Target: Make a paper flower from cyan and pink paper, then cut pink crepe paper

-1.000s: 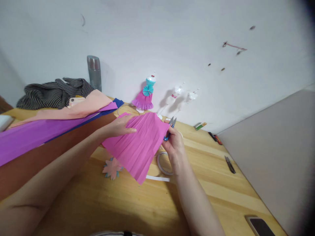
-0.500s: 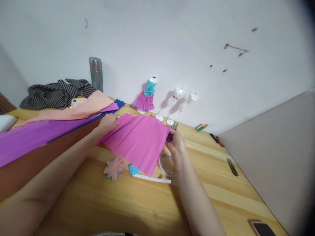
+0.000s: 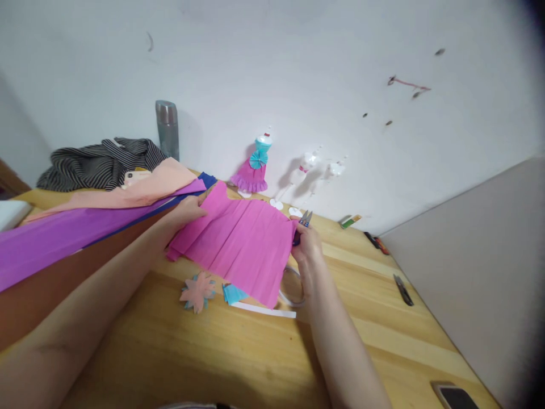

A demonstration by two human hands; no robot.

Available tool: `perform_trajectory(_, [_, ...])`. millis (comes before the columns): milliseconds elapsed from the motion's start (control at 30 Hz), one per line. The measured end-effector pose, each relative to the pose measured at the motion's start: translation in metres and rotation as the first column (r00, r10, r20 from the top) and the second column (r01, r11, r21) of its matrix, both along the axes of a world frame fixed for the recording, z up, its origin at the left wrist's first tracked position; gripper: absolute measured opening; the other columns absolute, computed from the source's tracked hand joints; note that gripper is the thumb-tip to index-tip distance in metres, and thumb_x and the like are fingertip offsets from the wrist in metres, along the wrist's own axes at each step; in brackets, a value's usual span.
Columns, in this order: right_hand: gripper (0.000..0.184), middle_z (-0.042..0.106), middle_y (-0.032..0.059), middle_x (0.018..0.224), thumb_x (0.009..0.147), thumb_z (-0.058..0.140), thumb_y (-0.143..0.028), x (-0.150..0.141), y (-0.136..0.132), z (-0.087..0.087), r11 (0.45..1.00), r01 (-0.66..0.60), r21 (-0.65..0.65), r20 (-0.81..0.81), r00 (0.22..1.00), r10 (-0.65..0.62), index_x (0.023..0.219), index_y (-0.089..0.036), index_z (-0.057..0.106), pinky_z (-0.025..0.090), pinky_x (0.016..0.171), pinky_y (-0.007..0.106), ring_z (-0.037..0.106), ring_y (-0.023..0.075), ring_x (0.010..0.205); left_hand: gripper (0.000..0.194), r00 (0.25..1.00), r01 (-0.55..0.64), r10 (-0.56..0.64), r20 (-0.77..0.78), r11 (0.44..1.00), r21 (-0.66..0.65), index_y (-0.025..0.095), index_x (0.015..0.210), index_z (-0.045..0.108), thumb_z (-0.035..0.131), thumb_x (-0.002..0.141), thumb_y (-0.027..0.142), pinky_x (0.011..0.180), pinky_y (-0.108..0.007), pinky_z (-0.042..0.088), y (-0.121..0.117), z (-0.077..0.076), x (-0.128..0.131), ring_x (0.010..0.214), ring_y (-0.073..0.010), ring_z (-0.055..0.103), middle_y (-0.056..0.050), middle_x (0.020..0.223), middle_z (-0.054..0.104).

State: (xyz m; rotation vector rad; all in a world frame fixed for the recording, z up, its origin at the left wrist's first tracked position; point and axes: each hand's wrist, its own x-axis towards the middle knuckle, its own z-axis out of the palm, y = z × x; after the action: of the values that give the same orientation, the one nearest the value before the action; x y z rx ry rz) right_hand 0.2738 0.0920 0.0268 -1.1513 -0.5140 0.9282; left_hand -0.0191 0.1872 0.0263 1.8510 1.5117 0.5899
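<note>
A pleated sheet of pink crepe paper (image 3: 238,241) is stretched between my hands above the wooden table (image 3: 238,352). My left hand (image 3: 187,209) pinches its left edge with closed fingers. At the sheet's right edge, my right hand (image 3: 307,243) grips the paper together with small blue-handled scissors (image 3: 303,220), whose tips point up. A roll of white tape (image 3: 293,287) lies under my right wrist. A white paper strip (image 3: 264,309), a teal scrap (image 3: 233,293) and a peach paper flower (image 3: 196,291) lie on the table below the sheet.
Long purple, peach and blue crepe sheets (image 3: 85,221) cover the table's left. Striped cloth (image 3: 100,162) and a steel flask (image 3: 167,129) stand at the back. By the wall are a small mannequin in a pink dress (image 3: 254,167) and white mannequins (image 3: 315,167). At right lie snips (image 3: 402,288) and a phone (image 3: 457,395).
My left hand slid from the top of the sheet to its left edge, and the paper was pulled out flatter and wider. The teal scrap beneath came into sight.
</note>
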Motion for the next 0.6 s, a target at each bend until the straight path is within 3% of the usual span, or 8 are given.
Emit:
perform_trajectory(100, [0.016, 0.055, -0.0075, 0.046, 0.058, 0.062, -0.011, 0.0002, 0.0002, -0.0002, 0.996, 0.042, -0.080, 0.054, 0.998, -0.038, 0.072, -0.018, 0.060, 0.037, 0.036, 0.018, 0.047, 0.0076, 0.037, 0.020, 0.984, -0.035, 0.051, 0.168, 0.995, -0.097, 0.016, 0.077, 0.064, 0.058, 0.061, 0.025, 0.054, -0.025, 0.045, 0.0013, 0.0071, -0.0054, 0.068, -0.0210, 0.064, -0.004, 0.071, 0.067])
perform_trajectory(200, [0.032, 0.048, -0.0106, 0.042, 0.060, 0.059, -0.015, -0.0017, -0.0019, -0.0001, 0.989, 0.052, -0.140, 0.142, 0.989, -0.032, 0.091, -0.018, 0.064, 0.029, 0.032, 0.018, 0.039, 0.0070, 0.032, 0.024, 0.944, -0.056, 0.114, 0.309, 0.980, -0.189, 0.016, 0.082, 0.064, 0.059, 0.060, 0.026, 0.056, -0.028, 0.049, 0.0012, 0.0111, -0.0078, 0.066, -0.0221, 0.065, -0.006, 0.074, 0.069])
perform_trajectory(367, [0.046, 0.055, -0.0063, 0.055, 0.066, 0.055, -0.021, -0.0033, -0.0062, 0.0019, 0.972, 0.026, -0.233, 0.350, 0.935, 0.059, 0.112, -0.020, 0.062, 0.043, 0.041, 0.024, 0.053, 0.0116, 0.041, 0.020, 0.882, -0.107, 0.214, 0.419, 0.959, -0.263, 0.017, 0.075, 0.061, 0.062, 0.056, 0.023, 0.056, -0.033, 0.051, 0.0035, 0.0079, -0.0084, 0.062, -0.0238, 0.064, -0.007, 0.069, 0.067])
perform_trajectory(500, [0.044, 0.057, -0.0024, 0.061, 0.069, 0.050, -0.021, -0.0005, -0.0071, 0.0032, 0.956, 0.049, -0.291, 0.571, 0.810, 0.133, 0.110, -0.019, 0.064, 0.044, 0.045, 0.027, 0.056, 0.0152, 0.046, 0.025, 0.850, -0.103, 0.235, 0.471, 0.952, -0.290, 0.015, 0.077, 0.064, 0.062, 0.053, 0.019, 0.060, -0.036, 0.052, 0.0048, 0.0048, -0.0090, 0.066, -0.0259, 0.066, -0.008, 0.070, 0.068])
perform_trajectory(600, [0.038, 0.064, 0.0036, 0.076, 0.071, 0.049, -0.022, 0.0011, -0.0082, 0.0057, 0.956, 0.084, -0.280, 0.729, 0.667, 0.154, 0.104, -0.019, 0.067, 0.045, 0.056, 0.029, 0.061, 0.0185, 0.063, 0.031, 0.829, -0.055, 0.220, 0.515, 0.947, -0.315, 0.014, 0.082, 0.067, 0.065, 0.053, 0.021, 0.065, -0.038, 0.054, 0.0035, 0.0050, -0.0095, 0.071, -0.0270, 0.067, -0.010, 0.078, 0.071])
